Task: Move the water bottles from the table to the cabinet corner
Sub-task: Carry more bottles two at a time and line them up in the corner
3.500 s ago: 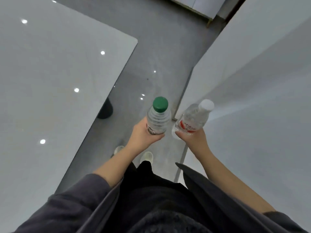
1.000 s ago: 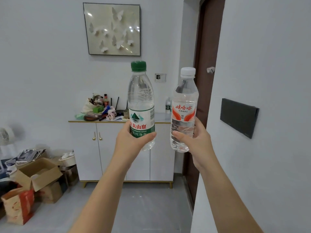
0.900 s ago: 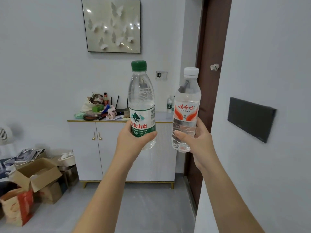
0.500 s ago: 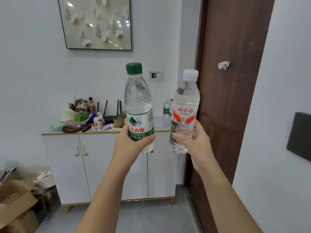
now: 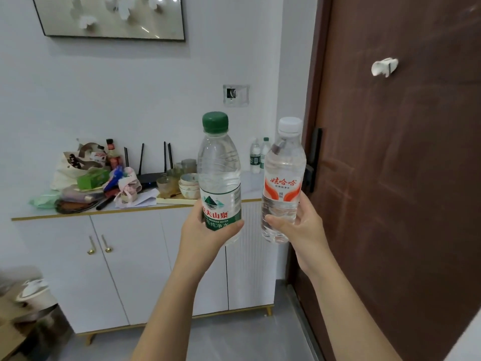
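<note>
Cabinet [image 5: 135,256] far left, top messy. Left hand [image 5: 205,235] wrapped round green-cap bottle [image 5: 218,175], upright. Right hand [image 5: 299,225] wrapped round white-cap bottle [image 5: 283,178], upright. Two small bottles [image 5: 259,156] already stand at far right corner. Both held bottles not yet set down

**layout: bottles, cabinet, door**

the left hand [image 5: 205,235] holds one bottle [image 5: 219,178] upright at centre view. the right hand [image 5: 299,225] holds a second bottle [image 5: 283,178] upright at its 3 o'clock, close beside but apart. behind both stands the cabinet [image 5: 125,269], against the wall. clutter [image 5: 88,178] lies on its top at 9 o'clock of the held bottles; bowls [image 5: 188,187] sit just behind the first bottle. two more bottles [image 5: 259,157] stand at the cabinet's far right corner. the door [image 5: 395,178] lies at 3 o'clock. a picture frame [image 5: 112,16] hangs at 11 o'clock.
</note>
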Tool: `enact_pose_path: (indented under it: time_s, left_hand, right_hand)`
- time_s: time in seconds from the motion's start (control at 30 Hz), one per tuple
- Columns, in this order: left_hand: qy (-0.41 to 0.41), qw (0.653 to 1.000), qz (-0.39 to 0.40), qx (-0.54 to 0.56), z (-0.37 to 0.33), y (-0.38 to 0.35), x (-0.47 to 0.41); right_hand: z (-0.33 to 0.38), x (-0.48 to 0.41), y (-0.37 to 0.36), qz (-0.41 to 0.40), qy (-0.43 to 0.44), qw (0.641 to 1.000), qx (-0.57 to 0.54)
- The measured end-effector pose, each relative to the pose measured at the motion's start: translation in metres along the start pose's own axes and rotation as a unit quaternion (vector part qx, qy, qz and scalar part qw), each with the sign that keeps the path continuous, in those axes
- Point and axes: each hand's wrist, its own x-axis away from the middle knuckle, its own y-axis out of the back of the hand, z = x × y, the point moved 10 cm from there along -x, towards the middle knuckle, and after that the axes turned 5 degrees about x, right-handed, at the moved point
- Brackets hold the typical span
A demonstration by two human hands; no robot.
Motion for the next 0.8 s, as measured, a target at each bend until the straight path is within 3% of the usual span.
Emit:
enact_pose_path:
  time_s: [0.53,0.8]
  left_hand:
    - [-0.003,0.998,-0.058,-0.028,0.121,-0.041,-0.212]
    - [0.044,0.995,-0.074,-0.05,0.204,-0.065,-0.293]
  right_hand:
    - [-0.139,-0.238,0.022,0.021,0.004,1.0,-0.003]
    - [-0.219,-0.335,0.039,0.024,-0.026,0.999,-0.003]
